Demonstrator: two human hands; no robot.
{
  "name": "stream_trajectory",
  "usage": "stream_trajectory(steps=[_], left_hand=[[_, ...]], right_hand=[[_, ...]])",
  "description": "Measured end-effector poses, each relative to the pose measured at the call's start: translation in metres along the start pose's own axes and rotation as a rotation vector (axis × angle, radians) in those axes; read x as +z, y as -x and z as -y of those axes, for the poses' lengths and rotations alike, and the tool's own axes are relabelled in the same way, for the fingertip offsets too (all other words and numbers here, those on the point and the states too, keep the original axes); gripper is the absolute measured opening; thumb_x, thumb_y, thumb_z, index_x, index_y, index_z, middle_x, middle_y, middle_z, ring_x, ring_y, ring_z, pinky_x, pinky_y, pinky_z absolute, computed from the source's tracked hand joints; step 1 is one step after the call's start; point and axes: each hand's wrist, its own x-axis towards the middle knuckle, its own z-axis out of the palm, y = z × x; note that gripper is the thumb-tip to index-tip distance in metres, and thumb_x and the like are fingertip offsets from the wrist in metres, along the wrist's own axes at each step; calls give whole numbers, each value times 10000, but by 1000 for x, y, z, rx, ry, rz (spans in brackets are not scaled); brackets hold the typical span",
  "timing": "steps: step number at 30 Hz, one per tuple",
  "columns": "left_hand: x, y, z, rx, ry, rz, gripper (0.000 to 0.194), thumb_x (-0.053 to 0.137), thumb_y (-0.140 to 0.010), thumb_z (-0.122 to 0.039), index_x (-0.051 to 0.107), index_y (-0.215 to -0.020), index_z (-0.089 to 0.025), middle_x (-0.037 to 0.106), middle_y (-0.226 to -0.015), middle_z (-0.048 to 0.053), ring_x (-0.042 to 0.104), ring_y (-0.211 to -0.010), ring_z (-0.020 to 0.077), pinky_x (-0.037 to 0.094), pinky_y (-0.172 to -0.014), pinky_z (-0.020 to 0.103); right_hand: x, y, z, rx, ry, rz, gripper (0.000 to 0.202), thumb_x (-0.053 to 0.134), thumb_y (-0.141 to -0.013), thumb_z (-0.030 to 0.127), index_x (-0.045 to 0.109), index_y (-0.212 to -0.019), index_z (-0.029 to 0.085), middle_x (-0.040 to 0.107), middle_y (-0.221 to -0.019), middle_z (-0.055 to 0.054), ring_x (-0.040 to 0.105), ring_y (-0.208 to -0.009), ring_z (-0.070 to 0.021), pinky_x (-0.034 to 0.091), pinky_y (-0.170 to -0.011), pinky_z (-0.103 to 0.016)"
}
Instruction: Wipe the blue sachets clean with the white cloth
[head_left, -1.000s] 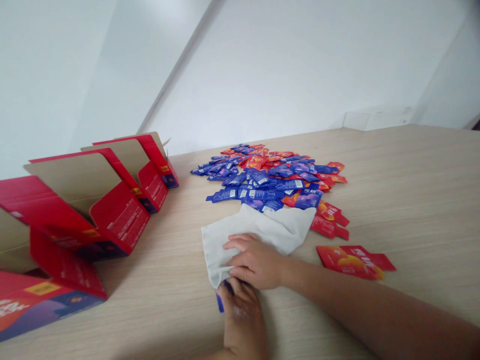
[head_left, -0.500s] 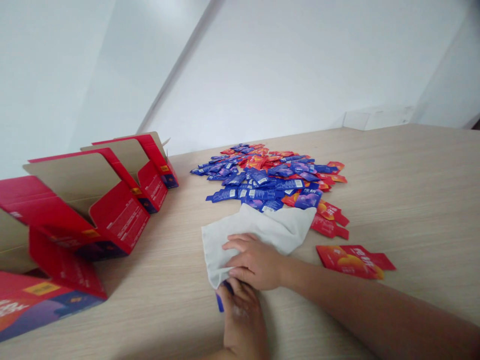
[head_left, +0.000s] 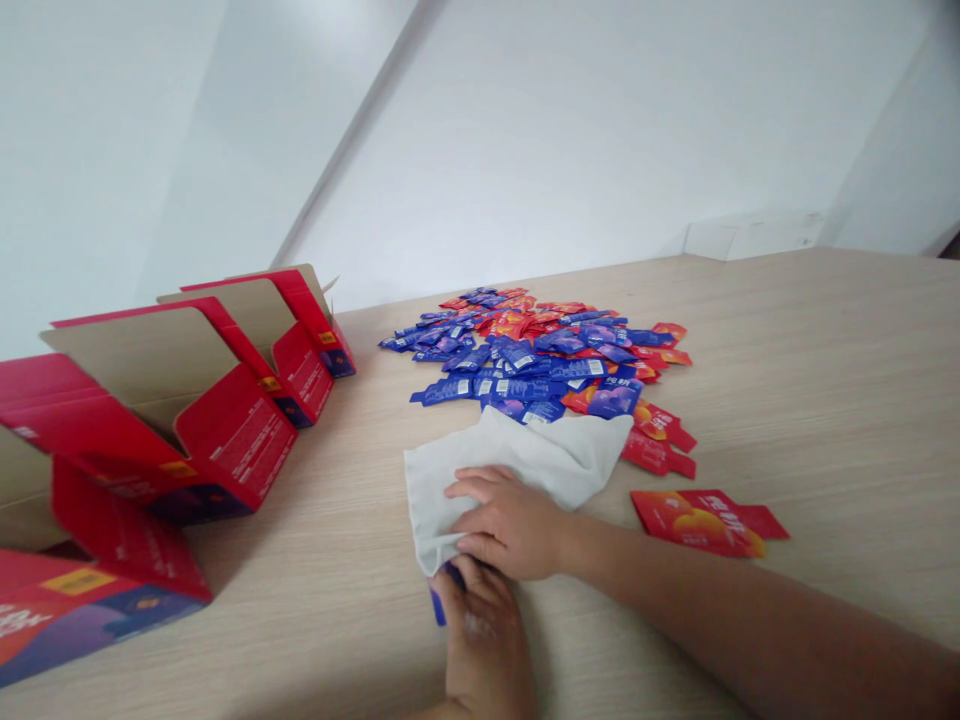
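Observation:
A white cloth [head_left: 555,455] lies rumpled on the table. My right hand [head_left: 514,525] rests on it with its fingers bent, pressing the cloth down over something below. Just nearer to me, my left hand [head_left: 487,625] is closed on a blue pouch [head_left: 438,608]; only its corner and a strip show beside the fingers, and the rest is hidden by hand and cloth. The two hands touch near the cloth's front edge. A flat red pouch [head_left: 705,523] with orange fruit printed on it lies to the right, beyond my right forearm.
A spread heap of blue pouches [head_left: 514,385] and red pouches [head_left: 652,455] lies behind the cloth. Several open red cardboard boxes [head_left: 232,450] stand in a row at the left, flaps up. A white box [head_left: 754,238] sits by the wall at the back right.
Almost nothing differs. Both hands keep their places on the cloth and the blue pouch; the view has shifted very slightly.

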Motion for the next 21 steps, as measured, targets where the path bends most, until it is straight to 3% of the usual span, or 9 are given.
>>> stream_trajectory(steps=[6,10,18,21], left_hand=[[-5,0,2,22,-163,24,356,446,-782,-68,659,-1066,-43,688,-1068,213,669,-935,279,429,-958,477],[-4,1,2,24,-134,13,347,453,-773,-59,666,-1046,-33,682,-1076,223,682,-901,274,426,-969,475],[-2,0,-1,15,-163,33,376,442,-773,-64,650,-1085,-53,689,-1072,206,658,-963,272,412,-968,472],[-4,0,0,27,-172,29,377,443,-788,-75,637,-1110,-50,692,-1062,203,652,-980,273,423,-957,459]], right_hand=[[6,-2,-1,135,17,-54,283,472,-914,363,720,-970,238,552,-1301,-58,371,-1292,-262,280,-1050,-455],[8,-2,-3,181,27,-60,280,475,-912,357,725,-938,234,558,-1293,-61,367,-1296,-269,278,-1049,-464],[1,-1,-1,5,-5,-2,270,486,-904,348,718,-969,227,539,-1318,-57,372,-1296,-252,287,-1054,-431],[1,-1,0,13,-4,-7,272,483,-906,348,719,-963,225,543,-1313,-59,378,-1289,-253,290,-1050,-433]])
